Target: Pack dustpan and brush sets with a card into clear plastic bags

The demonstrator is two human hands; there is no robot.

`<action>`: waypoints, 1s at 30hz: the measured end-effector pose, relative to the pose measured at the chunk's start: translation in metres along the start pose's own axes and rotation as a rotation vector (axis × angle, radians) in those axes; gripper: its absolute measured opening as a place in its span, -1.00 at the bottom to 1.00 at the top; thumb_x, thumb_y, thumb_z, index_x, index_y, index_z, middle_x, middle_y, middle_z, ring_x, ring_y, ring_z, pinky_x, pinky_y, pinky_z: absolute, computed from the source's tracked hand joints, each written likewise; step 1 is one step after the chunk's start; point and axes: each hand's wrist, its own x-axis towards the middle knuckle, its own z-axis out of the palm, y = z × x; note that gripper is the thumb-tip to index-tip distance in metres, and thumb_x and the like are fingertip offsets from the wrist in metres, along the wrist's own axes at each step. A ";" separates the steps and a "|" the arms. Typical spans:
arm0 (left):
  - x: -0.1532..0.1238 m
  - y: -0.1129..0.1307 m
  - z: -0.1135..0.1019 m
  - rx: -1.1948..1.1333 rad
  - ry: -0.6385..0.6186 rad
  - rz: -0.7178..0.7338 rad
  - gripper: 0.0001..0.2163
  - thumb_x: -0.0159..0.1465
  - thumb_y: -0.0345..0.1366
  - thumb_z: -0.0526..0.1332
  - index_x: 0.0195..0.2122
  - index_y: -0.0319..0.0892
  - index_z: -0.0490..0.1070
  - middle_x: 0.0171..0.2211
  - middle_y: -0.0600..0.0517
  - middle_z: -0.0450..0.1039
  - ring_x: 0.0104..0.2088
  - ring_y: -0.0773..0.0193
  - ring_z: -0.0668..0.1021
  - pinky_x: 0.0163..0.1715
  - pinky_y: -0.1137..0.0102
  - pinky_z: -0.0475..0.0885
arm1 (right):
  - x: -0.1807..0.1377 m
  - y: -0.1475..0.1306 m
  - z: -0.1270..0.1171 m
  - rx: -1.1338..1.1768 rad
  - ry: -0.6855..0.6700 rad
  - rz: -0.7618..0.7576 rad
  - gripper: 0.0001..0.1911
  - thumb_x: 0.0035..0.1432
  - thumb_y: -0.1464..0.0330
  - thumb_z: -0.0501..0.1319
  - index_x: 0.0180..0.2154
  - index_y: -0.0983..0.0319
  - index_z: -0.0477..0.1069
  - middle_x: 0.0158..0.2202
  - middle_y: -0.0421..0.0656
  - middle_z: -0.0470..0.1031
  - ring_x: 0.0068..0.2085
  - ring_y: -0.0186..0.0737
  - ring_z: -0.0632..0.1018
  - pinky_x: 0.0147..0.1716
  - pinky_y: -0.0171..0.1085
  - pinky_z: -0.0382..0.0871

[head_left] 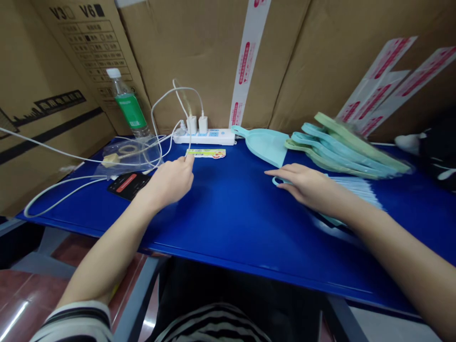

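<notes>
My right hand (302,185) is closed on the handle of a light blue hand brush with pale bristles (359,190), just over the table. The handle's loop pokes out between thumb and fingers, while my wrist covers the brush's middle. My left hand (174,179) has its fingers curled at the left end of a yellow-green printed strip (210,153); whatever is inside the fingers is hidden. Between the two hands, further back, lies a light blue dustpan (267,143). Behind my right hand, several blue and green dustpans (342,152) are stacked, partly in clear plastic.
A white power strip (217,137) with plugged-in chargers and looping white cables (67,154) sits along the back. A bottle with a green label (131,109), a phone (128,185) and a clear plastic bag (135,154) occupy the left. Cardboard (199,57) walls the blue table's (228,228) far side.
</notes>
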 end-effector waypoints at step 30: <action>-0.004 0.040 0.023 -0.052 -0.012 0.273 -0.74 0.31 -0.56 -0.07 -0.06 -0.32 0.31 -0.24 -0.19 0.45 -0.26 0.06 0.62 -0.31 0.27 0.49 | -0.001 0.008 0.010 -0.132 -0.070 0.103 -0.36 0.38 0.08 -0.18 0.06 0.34 0.47 0.06 0.20 0.47 0.01 0.18 0.52 -0.09 0.13 0.46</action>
